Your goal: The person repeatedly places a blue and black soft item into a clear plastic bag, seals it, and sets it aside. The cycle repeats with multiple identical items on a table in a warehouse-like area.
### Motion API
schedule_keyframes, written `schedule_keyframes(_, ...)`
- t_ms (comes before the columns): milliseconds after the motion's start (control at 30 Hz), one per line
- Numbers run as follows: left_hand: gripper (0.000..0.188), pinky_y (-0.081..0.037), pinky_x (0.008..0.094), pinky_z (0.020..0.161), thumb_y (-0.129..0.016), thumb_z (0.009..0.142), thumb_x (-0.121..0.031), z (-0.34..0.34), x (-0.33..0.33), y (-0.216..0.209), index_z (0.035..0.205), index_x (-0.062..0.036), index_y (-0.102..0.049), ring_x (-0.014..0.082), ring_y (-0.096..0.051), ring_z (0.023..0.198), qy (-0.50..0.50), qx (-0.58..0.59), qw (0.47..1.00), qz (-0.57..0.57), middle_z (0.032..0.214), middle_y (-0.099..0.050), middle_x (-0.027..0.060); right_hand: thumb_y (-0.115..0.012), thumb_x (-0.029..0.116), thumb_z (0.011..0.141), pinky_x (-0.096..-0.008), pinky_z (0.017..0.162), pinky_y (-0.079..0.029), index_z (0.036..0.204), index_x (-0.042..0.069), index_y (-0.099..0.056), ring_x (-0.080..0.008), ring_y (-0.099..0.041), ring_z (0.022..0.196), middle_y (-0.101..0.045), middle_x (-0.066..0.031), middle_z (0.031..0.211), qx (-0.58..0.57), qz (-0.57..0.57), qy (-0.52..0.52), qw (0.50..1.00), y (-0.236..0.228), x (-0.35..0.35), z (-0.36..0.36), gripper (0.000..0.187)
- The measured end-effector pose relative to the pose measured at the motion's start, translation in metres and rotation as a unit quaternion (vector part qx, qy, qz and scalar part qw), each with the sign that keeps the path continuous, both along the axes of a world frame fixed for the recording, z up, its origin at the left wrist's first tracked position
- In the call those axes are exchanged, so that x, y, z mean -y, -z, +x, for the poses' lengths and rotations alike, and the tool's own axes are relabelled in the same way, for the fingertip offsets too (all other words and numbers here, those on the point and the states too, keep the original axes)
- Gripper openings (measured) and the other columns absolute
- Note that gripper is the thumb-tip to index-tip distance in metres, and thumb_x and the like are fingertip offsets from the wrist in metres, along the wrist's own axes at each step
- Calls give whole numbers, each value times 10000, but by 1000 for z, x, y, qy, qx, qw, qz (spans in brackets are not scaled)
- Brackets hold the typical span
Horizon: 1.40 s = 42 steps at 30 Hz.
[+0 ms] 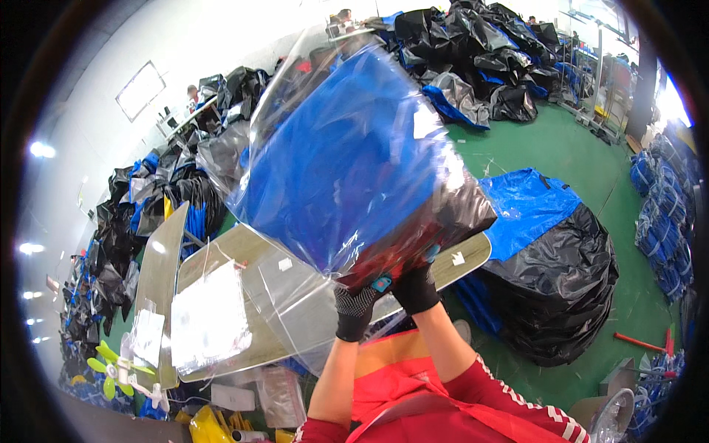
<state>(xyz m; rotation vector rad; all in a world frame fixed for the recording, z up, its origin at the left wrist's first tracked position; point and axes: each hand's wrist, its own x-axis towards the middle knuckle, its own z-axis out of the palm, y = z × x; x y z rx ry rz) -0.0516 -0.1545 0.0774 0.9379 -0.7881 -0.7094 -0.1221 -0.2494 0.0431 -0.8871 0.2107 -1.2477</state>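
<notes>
My hands wear dark knit gloves with light grip dots. Between them a large folded blue and black sheet (347, 162) is held up over the table, inside a clear plastic bag (255, 177) whose loose film spreads past the sheet on the left. My left hand (356, 308) is closed on the bundle's near lower corner. Just right of it, my right hand (416, 289) grips the black lower edge; its fingertips are hidden by the bundle. A small teal item (382, 283) shows between the two hands, its kind unclear.
The wood-grain table (458, 262) carries a stack of clear bags (210, 317) on its left. To the right, a black and blue sheet pile (554, 273) stands on the green floor. A small green-bladed fan (118, 369) is at lower left. More sheet heaps (480, 52) line the back.
</notes>
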Motion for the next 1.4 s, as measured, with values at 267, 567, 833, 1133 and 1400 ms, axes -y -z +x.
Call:
schedule_keyframes(267,746,-450,436,943,-787,720,-429,21,-68,-124,1255,9,-506,301,-599,1050,-219,647,730,9,1137,-602,198,-772,438,689,-363,719,-513,1003,32,-621,-282,-646,780,-656,-129,858,-301,-392,228,839,-136,45,-84,535)
schedule_keyframes(567,691,-484,344,918,-858,651,-196,85,-33,-136,1220,18,-531,218,-602,1052,-177,439,876,93,1113,-628,127,-738,453,749,-339,896,-449,1242,47,-535,-246,-566,1055,-587,-127,1180,-223,-281,313,879,-154,44,-90,671)
schedule_keyframes(833,495,-432,315,920,-552,930,-449,61,2,-116,1174,-19,-573,195,-579,1020,-259,262,917,-153,1144,-590,85,-610,205,905,-257,761,-463,989,19,-665,-120,-581,852,-648,-47,932,-66,-62,177,980,-128,52,-55,212)
schedule_keyframes(1133,370,-441,322,874,-437,1005,-293,117,13,-159,1041,10,-647,190,-593,935,-386,481,787,4,1013,-654,118,-555,-7,839,-256,814,-465,988,8,-664,-135,-619,862,-680,-70,912,-207,-290,360,862,-183,76,-32,185)
schedule_keyframes(1400,449,-543,347,721,-477,970,-437,104,-105,-224,953,7,-535,231,-680,695,-166,202,965,7,770,-674,182,-566,179,955,-247,622,-481,1012,4,-548,-123,-596,623,-621,-63,750,-82,-319,208,921,-246,-7,-98,185)
